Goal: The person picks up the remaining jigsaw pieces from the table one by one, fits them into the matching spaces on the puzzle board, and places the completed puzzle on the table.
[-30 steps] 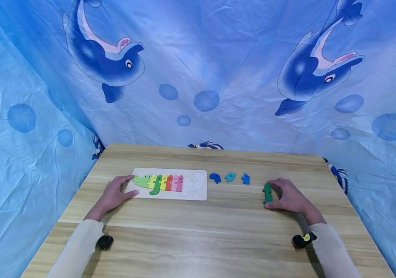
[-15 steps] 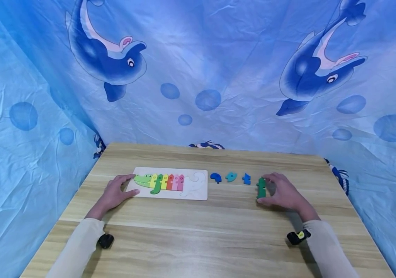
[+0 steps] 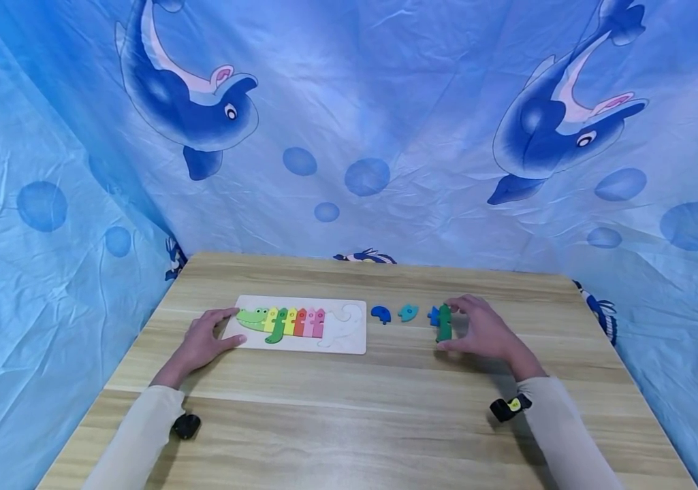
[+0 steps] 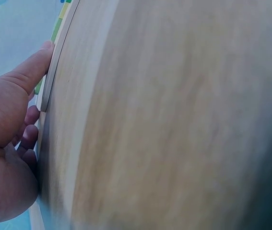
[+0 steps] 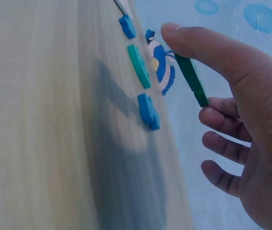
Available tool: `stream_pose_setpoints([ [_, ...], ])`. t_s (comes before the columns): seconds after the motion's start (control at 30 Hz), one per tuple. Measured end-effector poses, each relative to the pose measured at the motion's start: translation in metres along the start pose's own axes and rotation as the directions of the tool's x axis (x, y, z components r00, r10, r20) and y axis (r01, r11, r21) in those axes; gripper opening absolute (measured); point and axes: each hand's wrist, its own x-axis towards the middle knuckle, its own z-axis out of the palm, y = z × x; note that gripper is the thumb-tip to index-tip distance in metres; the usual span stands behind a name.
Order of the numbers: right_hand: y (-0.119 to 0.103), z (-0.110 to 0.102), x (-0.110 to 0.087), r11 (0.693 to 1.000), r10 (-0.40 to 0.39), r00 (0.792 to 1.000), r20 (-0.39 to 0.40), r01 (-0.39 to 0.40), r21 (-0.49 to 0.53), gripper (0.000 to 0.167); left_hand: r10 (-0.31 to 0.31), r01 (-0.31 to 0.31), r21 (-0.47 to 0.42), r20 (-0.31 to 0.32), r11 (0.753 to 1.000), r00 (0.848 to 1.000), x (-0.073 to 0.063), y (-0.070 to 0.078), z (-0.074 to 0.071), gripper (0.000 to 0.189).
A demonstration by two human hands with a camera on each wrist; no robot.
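Observation:
A white crocodile puzzle board (image 3: 346, 344) lies flat at the table's left half. Its green head and several coloured pieces sit in it; the outlined tail end at the right is bare. My left hand (image 3: 201, 340) grips the board's left end, thumb on the near side and index finger on the far side. My right hand (image 3: 483, 330) pinches a green puzzle piece (image 3: 444, 322) upright between thumb and fingers. In the right wrist view that green piece (image 5: 192, 79) is held clear of the table. Behind it, a blue arrow-like piece (image 3: 434, 316) is partly hidden.
A dark blue rounded piece (image 3: 381, 314) and a teal leaf-shaped piece (image 3: 408, 312) lie right of the board, in a row with the blue one. The wooden table (image 3: 336, 422) meets a blue dolphin-print curtain (image 3: 422, 224) at its back and sides.
My right hand has carried the green piece left across the table, from the right side to in front of the blue arrow-like piece. The left hand stays on the board.

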Motion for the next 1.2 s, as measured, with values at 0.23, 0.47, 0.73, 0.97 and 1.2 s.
stream_pose_setpoints([
  [0.23, -0.011, 0.001, 0.011, 1.0, -0.023, 1.0, 0.005, 0.023, 0.005, 0.091, -0.002, 0.002, -0.006, 0.0, 1.0, 1.0, 0.0, 0.0, 0.0, 0.077],
  [0.47, -0.024, 0.004, 0.022, 0.999, -0.043, 0.999, 0.003, 0.043, 0.022, 0.089, -0.001, 0.001, -0.009, -0.001, 1.0, 1.0, -0.001, -0.002, 0.001, 0.077],
  [0.73, -0.043, 0.004, 0.035, 0.999, -0.029, 0.999, 0.024, 0.028, 0.038, 0.09, -0.01, 0.01, -0.001, 0.004, 1.0, 1.0, -0.001, -0.001, 0.001, 0.077],
  [0.97, -0.058, 0.006, 0.045, 0.999, -0.022, 0.999, 0.028, 0.021, 0.043, 0.089, -0.008, 0.008, -0.005, 0.001, 1.0, 1.0, -0.001, 0.001, 0.002, 0.076],
  [1.2, -0.068, 0.012, 0.054, 0.999, -0.024, 0.999, 0.029, 0.023, 0.027, 0.09, -0.012, 0.012, 0.0, 0.006, 1.0, 1.0, 0.0, 0.001, 0.0, 0.077],
])
